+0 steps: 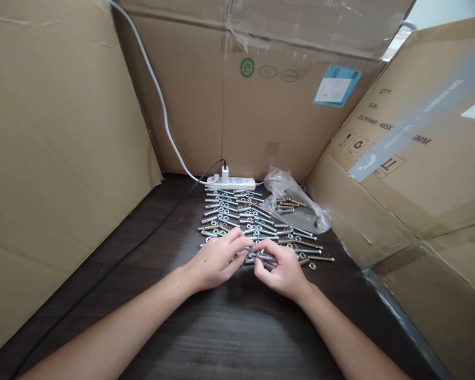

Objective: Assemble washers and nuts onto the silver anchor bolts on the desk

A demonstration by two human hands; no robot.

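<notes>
Head view. Both forearms reach in from the bottom edge and meet over a dark wood-grain surface (206, 338), walled in by cardboard boxes (55, 158) at left, back and right. The left hand (217, 261) and right hand (283, 269) face each other, knuckles up, with one bolt (257, 256) lying crosswise between them, just above the surface and at the near edge of the laid-out stock. The left fingers (234, 244) are curled narrowly round one end of it; the right fingers (267, 247) are pinched on the other end. A grip at both ends would keep the piece level and stop it turning, as far as can be judged. The bolt is slim and bright silver, with a ringed or collared part near the middle; its thread and head are hidden by the fingertips. Behind the hands lie the rows (237, 216) of like pieces, parallel and close-set, probably so that each stays separate and easy to pick out. A few brassy ones sit among them, and a loose washer (312, 266) lies just beside the right hand. Further back, a crumpled clear bag (296, 203) holds more pieces, and a white power strip (230, 183) lies against the back box, its cable (158, 100) running up the corner.
</notes>
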